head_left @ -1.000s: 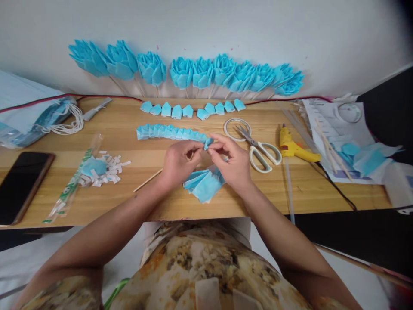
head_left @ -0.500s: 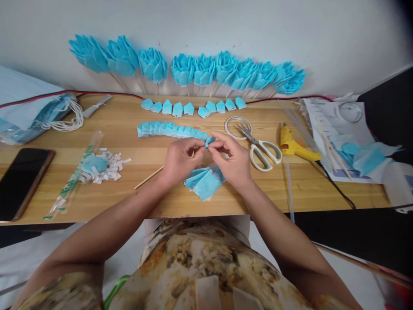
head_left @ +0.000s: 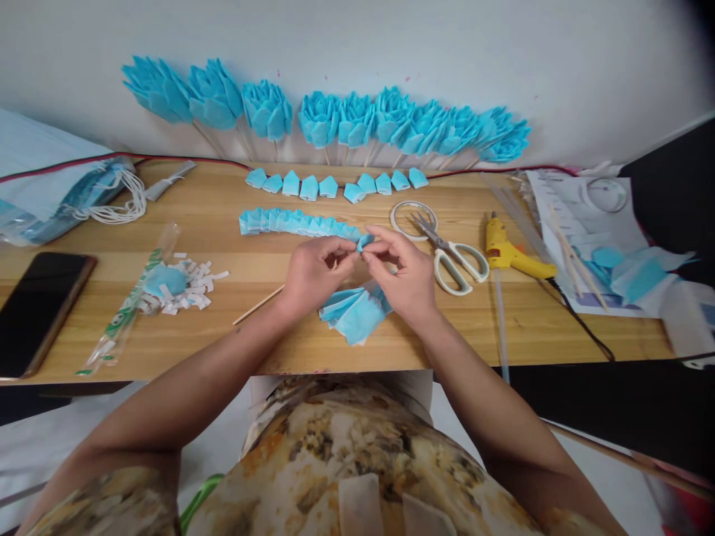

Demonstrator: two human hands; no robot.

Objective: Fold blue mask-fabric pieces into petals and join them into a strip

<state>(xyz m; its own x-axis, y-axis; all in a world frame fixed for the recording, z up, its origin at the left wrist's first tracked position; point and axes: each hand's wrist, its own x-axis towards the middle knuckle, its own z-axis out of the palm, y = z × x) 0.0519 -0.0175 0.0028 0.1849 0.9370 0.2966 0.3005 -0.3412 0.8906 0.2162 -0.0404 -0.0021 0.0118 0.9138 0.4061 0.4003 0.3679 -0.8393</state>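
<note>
Between my fingertips is a small blue fabric petal (head_left: pixel 365 242), pinched from both sides. My left hand (head_left: pixel 317 274) grips its left edge with thumb and forefinger. On its right edge, the thumb and forefinger of my right hand (head_left: pixel 403 269) are closed. Part of the petal is hidden by the fingers. Below my hands lies a fanned stack of blue fabric pieces (head_left: pixel 357 316). Just beyond them runs an overlapping row of folded blue petals (head_left: pixel 296 222), and farther back a spaced row of pointed petals (head_left: pixel 309 187). A thin wooden stick (head_left: pixel 260 305) lies by my left wrist.
Blue flowers on sticks (head_left: pixel 318 119) lean on the wall. To the right are white-handled scissors (head_left: pixel 452 253), a tape roll (head_left: pixel 399 219) and a yellow glue gun (head_left: pixel 511 253). On the left lie a phone (head_left: pixel 45 313), paper scraps (head_left: pixel 198 286) and a bundle of white cords (head_left: pixel 126 201).
Both hands stay nearly in place, still pinching the petal. The view has shifted very slightly.
</note>
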